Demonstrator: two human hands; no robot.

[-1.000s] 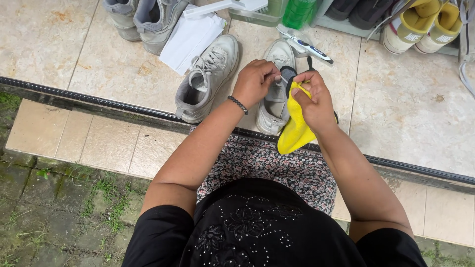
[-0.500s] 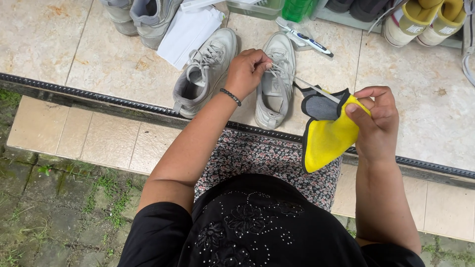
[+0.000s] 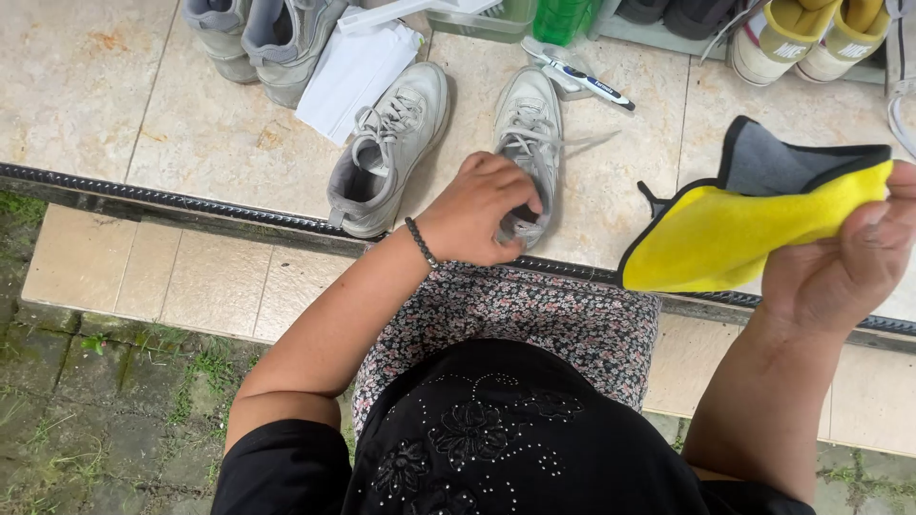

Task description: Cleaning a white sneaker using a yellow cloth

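The left hand [image 3: 482,210] is gripping the heel of the pale sneaker [image 3: 528,143] on the tiled floor [image 3: 124,105] while the right hand [image 3: 849,257] is pinching a yellow cloth [image 3: 754,234] aloft; steadying the shoe firmly would probably make wiping easier.

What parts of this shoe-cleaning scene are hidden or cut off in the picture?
All in the head view:
- Heel of the right-hand white sneaker: covered by the left hand.
- Right hand: fingertips tucked behind the yellow cloth.
- Grey shoes and yellow-lined shoes: cut off by the top edge.
- Green bottle: only its base shows.
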